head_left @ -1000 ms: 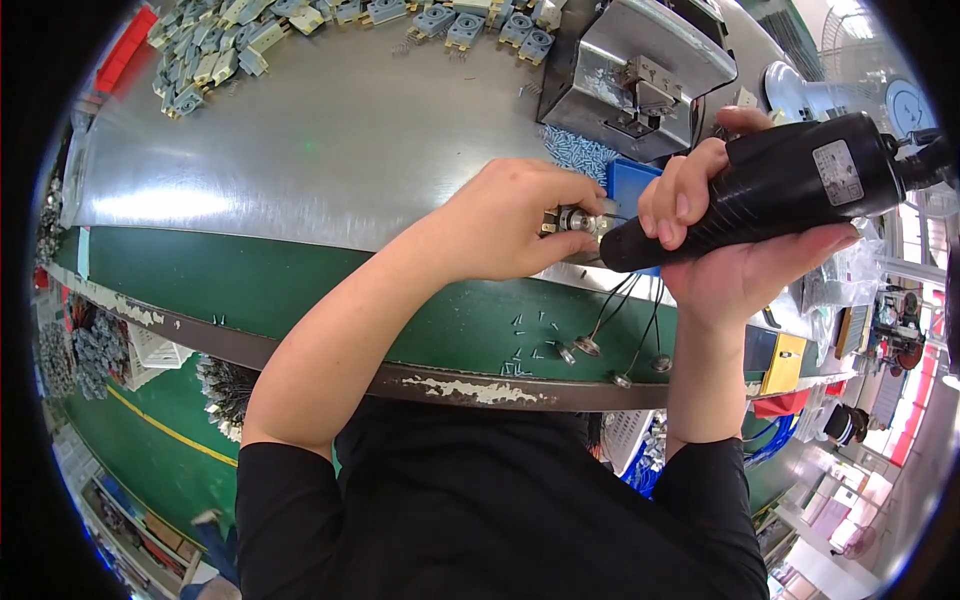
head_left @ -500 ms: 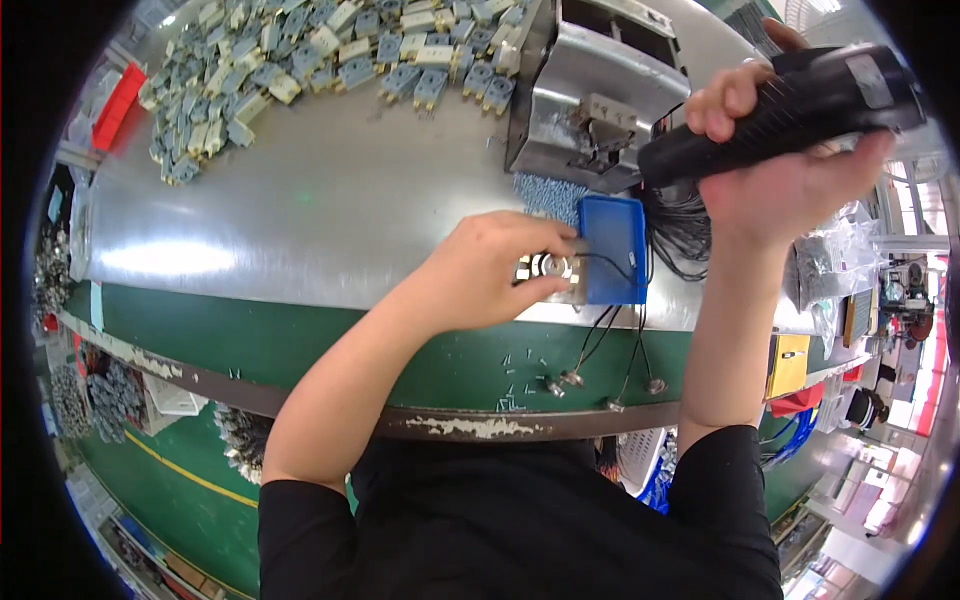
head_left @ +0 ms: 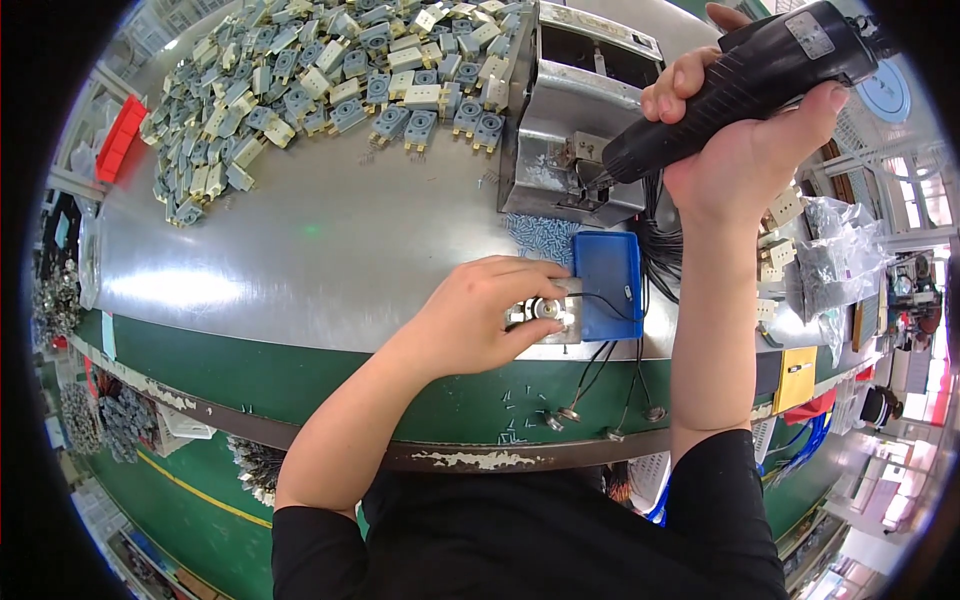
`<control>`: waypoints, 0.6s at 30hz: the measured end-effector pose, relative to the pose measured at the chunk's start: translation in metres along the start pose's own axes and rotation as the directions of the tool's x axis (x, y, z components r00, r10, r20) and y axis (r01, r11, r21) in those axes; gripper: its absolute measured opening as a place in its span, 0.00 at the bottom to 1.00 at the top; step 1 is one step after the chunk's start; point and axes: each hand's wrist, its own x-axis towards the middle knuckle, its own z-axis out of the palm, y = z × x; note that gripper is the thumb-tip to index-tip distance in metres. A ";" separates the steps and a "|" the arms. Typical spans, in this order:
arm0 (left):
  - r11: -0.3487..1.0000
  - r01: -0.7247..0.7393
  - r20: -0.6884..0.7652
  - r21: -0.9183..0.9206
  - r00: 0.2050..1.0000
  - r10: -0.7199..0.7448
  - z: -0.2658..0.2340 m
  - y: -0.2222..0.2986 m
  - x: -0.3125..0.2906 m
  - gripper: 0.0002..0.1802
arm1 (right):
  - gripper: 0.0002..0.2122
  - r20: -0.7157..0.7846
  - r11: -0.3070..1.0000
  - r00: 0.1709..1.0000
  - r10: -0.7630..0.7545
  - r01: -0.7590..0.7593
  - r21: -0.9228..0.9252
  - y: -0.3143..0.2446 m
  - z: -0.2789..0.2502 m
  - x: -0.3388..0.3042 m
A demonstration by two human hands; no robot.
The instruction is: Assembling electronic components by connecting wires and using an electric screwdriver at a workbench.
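My right hand [head_left: 735, 160] is wrapped round a black electric screwdriver [head_left: 730, 95]. The screwdriver tilts down to the left, and its bit is at the front mechanism of a metal screw feeder [head_left: 545, 140]; whether it touches a screw I cannot tell. My left hand [head_left: 485, 310] pinches a small round metal part [head_left: 545, 309] between thumb and fingers, on a metal block beside a blue tray [head_left: 607, 250]. A thin black cable [head_left: 600, 297] runs from around that part across the tray. My fingers cover some of the part.
Many grey and cream housings [head_left: 350, 70] are heaped at the far left. Small bluish screws [head_left: 540, 238] lie before the feeder. Black cables [head_left: 660, 245] bunch behind the tray, and cabled metal parts [head_left: 568, 413] and loose screws [head_left: 512, 435] rest on the green near strip.
The screwdriver in my right hand has come left, bringing its bit to the feeder's front. My left hand stays on the round metal part. The whole view has shifted slightly.
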 end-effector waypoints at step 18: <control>1.000 0.014 0.001 -0.012 1.000 -0.014 -0.001 0.002 0.000 0.16 | 0.50 0.292 0.999 0.956 0.030 -0.042 0.034 0.011 -0.025 0.006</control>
